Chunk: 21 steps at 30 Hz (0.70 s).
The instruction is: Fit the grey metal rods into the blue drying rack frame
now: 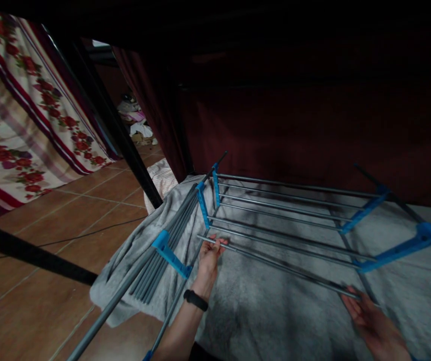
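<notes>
A grey metal drying rack with blue plastic joints lies low over a grey blanket. My left hand, with a black band on the wrist, is closed round the left end of the rack's nearest loose rod. My right hand is at the lower right, fingers curled under the rod's other end, touching it. A folded wing of the rack lies to the left of my left hand.
A brown tiled floor lies to the left, with a black cable across it. Black frame bars rise at the left. A floral cloth hangs at far left, a dark red curtain behind the rack. Clutter sits far back.
</notes>
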Motion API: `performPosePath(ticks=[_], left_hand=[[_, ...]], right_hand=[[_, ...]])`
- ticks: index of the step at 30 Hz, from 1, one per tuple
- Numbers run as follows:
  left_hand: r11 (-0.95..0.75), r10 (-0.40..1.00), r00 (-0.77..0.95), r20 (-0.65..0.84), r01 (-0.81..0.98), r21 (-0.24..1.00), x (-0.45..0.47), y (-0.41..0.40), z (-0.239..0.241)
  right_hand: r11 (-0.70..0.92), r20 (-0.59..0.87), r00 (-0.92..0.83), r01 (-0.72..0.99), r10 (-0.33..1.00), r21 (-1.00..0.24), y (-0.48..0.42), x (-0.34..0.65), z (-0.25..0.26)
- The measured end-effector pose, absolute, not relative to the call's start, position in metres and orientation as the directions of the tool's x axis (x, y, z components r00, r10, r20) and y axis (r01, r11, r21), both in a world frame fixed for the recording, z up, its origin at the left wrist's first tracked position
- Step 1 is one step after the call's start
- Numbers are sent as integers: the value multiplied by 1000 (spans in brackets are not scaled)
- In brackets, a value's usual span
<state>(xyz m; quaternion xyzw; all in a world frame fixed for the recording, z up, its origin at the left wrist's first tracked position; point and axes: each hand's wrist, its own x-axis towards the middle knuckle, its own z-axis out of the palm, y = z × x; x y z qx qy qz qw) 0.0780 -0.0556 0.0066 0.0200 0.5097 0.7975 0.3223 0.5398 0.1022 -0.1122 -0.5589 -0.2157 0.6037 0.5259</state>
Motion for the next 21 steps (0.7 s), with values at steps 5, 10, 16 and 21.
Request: performPosePath(ticks=[5,10,16,21], left_hand=[[-259,561,-773,-297,-504,824,83,-61,3],[-258,630,-706,-322,-582,772,99,-66,-5],[-194,666,-650,-366,-625,756,118,-62,-18],[-182,627,-688,-364,-584,791,115,-62,-21]], right_hand=[[-388,-481,147,-414,864,-824,98,533,-102],[-366,-465,198,-389,863,-845,93,529,-98],[-329,-445,209,-424,871,-844,87,527,-100],[-327,-429,185,-410,884,-851,85,527,-100]])
